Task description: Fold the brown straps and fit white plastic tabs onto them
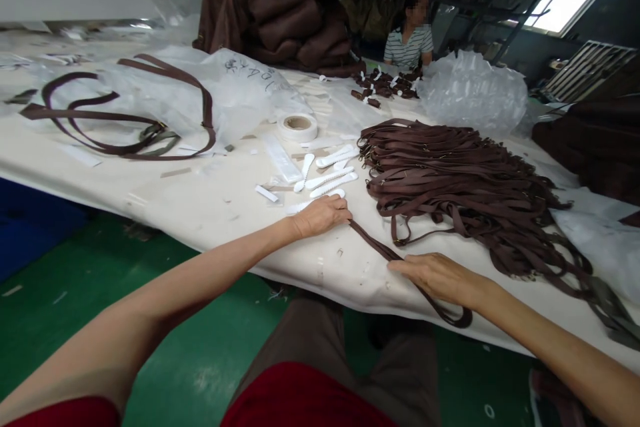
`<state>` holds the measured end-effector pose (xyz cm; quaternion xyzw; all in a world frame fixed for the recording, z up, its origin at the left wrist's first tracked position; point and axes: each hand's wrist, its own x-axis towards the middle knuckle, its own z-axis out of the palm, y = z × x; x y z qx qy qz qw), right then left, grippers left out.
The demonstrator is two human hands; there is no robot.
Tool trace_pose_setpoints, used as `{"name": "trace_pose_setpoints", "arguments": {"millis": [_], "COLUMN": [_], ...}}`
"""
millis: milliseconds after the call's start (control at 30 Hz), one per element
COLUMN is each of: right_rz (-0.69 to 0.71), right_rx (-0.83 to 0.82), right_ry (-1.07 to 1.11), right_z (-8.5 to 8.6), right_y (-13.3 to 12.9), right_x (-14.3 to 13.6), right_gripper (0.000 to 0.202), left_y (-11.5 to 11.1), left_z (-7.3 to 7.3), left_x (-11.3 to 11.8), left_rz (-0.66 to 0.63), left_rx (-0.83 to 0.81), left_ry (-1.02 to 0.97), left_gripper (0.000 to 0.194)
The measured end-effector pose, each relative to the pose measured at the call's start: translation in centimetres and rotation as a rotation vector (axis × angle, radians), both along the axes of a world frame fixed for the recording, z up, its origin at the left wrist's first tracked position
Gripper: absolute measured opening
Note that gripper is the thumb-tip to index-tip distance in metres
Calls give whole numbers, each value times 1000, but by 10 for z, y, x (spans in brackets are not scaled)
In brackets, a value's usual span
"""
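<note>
The scene is filled mostly by a pale-covered table [200, 203], at whose far side dark brown bundles [293, 10] are heaped. A large pile of brown straps [450, 177] is spread on the right, with clear puffed plastic [475, 90] behind it; on the left, loose straps [207, 107] are looped over and beside a crumpled plastic bag [240, 80]. Beyond the table, a person in a striped top [409, 43] can be seen. Near the front edge, a doubled strap [373, 240] is stretched between the hands. Its end is pinched in the closed fingers of the left hand [324, 215]; over its length is laid the right hand [435, 275], fingers loosely extended — whether it is gripped there cannot be told. Beyond the left hand, white tabs [333, 183] are scattered near a roll of white tape [299, 127].
</note>
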<state>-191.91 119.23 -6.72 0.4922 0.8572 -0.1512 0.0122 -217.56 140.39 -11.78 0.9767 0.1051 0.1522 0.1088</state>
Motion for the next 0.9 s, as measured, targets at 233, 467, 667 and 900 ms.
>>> {"name": "trace_pose_setpoints", "arguments": {"millis": [233,467,667,900], "right_rz": [212,426,551,378], "right_rx": [-81,148,269,470], "right_ry": [-207,-374,-284,-103], "right_z": [28,17,5,-24], "right_y": [21,41,50,51], "right_x": [16,27,30,1], "right_gripper": [75,65,19,27], "left_y": [8,13,16,0], "left_z": [-4,-5,-7,1], "left_x": [2,2,4,3], "left_rz": [-39,-55,-51,-22], "left_rx": [41,57,42,16], "left_ry": [8,-4,-20,32], "left_gripper": [29,32,30,28]}}
